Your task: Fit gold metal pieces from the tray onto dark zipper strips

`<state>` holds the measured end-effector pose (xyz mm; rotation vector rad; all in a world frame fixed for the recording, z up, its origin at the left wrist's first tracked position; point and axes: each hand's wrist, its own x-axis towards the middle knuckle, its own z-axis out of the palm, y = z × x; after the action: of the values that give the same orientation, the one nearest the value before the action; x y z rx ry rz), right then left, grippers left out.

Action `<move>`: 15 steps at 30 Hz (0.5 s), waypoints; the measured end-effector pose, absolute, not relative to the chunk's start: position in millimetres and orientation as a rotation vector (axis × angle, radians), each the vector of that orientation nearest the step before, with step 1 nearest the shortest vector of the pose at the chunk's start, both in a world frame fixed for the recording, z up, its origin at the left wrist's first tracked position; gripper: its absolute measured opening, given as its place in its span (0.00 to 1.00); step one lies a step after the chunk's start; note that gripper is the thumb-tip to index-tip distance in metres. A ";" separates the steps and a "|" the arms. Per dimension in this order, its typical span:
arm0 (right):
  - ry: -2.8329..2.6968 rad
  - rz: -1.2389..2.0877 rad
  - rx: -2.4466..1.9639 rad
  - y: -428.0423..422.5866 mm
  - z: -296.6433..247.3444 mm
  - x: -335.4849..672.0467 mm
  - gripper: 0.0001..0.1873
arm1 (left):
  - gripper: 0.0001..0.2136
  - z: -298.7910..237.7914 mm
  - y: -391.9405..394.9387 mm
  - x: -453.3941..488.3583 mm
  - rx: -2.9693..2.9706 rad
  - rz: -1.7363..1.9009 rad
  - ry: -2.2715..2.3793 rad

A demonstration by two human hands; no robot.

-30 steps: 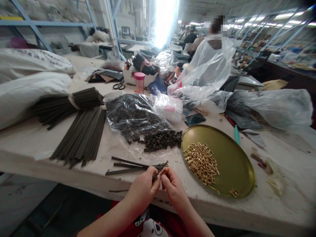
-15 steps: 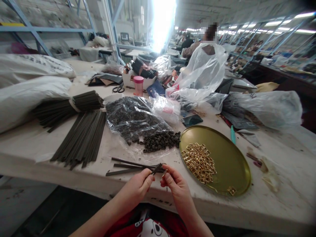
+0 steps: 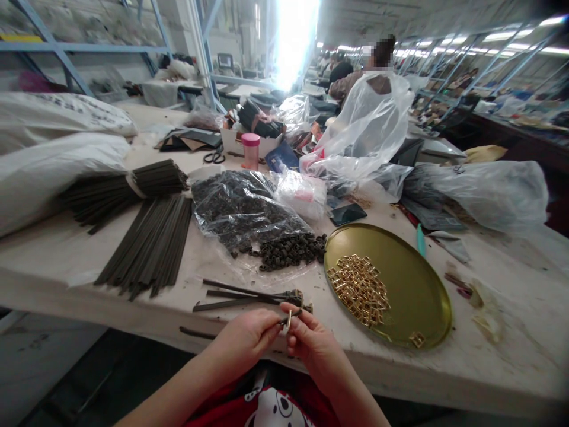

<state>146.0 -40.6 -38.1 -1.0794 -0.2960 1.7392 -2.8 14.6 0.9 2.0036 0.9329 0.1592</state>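
At the table's front edge my left hand pinches a narrow dark strap, its tail sticking out to the left behind the hand. My right hand grips a small gold buckle between thumb and fingers. The strap's end meets the buckle and seems to pass through it, though the fingers partly hide this. Just beyond my hands lie a few dark strips with gold buckles at their right ends. To the right, a round gold tray bears a heap of gold buckles.
Small dark loops spill from a clear plastic bag. Loose dark strips and a tied bundle lie left. Farther back are scissors, a pink-lidded jar and a phone. Another person sits beyond.
The buckle and the strap's end have come together between my hands, which have moved slightly down. The strap's tail now shows at the left, and the buckled ends of the lying strips are uncovered.
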 end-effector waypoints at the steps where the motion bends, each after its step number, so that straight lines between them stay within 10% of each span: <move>1: -0.340 1.713 -1.108 -41.5 -38.2 143.3 0.20 | 0.11 1.9 14.2 -0.7 1.959 0.178 0.932; 15: -0.605 1.472 -1.209 -45.6 -37.9 135.7 0.12 | 0.10 -1.5 5.7 5.9 1.575 0.285 0.910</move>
<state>135.7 -45.6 -37.9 -1.2087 -0.6054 1.4718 5.9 5.7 -1.5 1.5752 0.9102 0.2846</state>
